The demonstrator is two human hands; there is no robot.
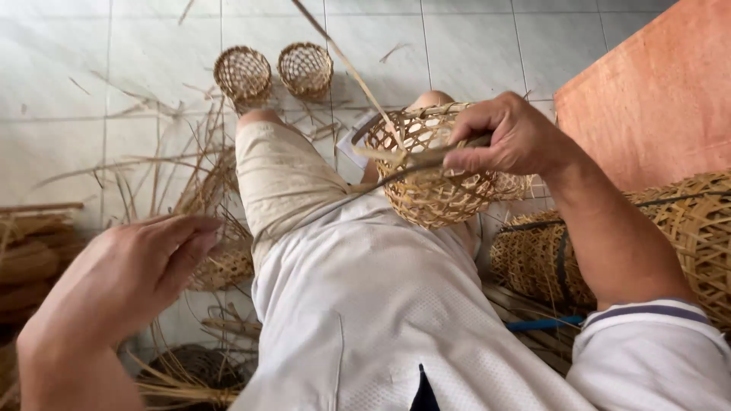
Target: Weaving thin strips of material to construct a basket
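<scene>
Nearest: left hand, open, empty, off to the side. Ahead on the lap, half-woven basket, rim pinched with a dark strip by right hand, clearly nearer.

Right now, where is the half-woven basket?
In the head view, the basket lies on the person's lap, right of centre, with the right hand gripping its rim. Two small baskets stand on the floor beyond the knee.

The woven basket is golden yellow with holes, the shorts are tan, the shirt white, the board orange
</scene>
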